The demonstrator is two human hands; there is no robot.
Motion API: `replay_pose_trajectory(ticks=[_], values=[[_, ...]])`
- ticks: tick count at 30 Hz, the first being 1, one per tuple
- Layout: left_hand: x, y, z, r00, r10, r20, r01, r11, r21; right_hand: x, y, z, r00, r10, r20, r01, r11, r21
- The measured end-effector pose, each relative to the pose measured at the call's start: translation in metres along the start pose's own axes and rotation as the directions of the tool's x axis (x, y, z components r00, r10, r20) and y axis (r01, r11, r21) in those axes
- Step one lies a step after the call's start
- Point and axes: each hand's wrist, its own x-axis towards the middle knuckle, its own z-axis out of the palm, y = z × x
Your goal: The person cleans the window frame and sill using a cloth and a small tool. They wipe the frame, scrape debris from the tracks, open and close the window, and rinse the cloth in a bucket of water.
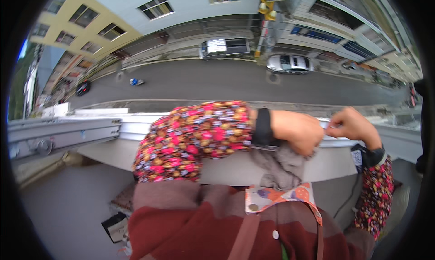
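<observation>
My left hand (299,131) is closed, with a crumpled grey-brown cloth (283,167) hanging from beneath it over the sill. My left arm bends across in front of me in a flowered sleeve (199,135), with a black band (263,129) at the wrist. Close by on the right, my right hand (355,125) has its fingers pinched together above the white window rail (337,142). Its fingertips point toward my left hand with a small gap between them. What they pinch, if anything, is too small to make out. A black band (374,156) circles the right wrist.
An opened window sash (68,135) stands at the left. The pale sill (331,165) runs in front of me. Beyond the rail lies a street (204,81) far below, with a pickup truck (224,48) and a silver car (290,64). A dark cable (348,199) hangs at the right.
</observation>
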Motion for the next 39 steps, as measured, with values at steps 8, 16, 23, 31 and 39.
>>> replay_pose_trajectory(ticks=[8,16,23,31,39], values=[[-0.112,-0.024,-0.037,0.938,-0.338,-0.081,0.177,0.664,-0.726,-0.086,-0.005,0.031,0.772,0.175,-0.611,0.200,0.846,0.495],[-0.095,-0.015,-0.020,0.897,-0.364,-0.251,-0.070,0.444,-0.893,-0.139,0.028,0.178,0.107,0.506,-0.856,0.351,0.786,0.509],[-0.018,-0.005,-0.014,0.860,-0.451,-0.239,0.090,0.594,-0.800,-0.112,0.032,0.242,-0.069,0.599,-0.798,0.240,0.786,0.569],[0.098,0.009,0.015,0.965,-0.220,-0.142,0.090,0.790,-0.606,-0.101,0.050,0.246,-0.089,0.594,-0.800,0.221,0.795,0.565],[0.131,0.034,0.051,0.968,-0.030,-0.249,0.014,0.998,-0.063,-0.098,0.046,0.244,-0.122,0.523,-0.844,0.216,0.844,0.491]])
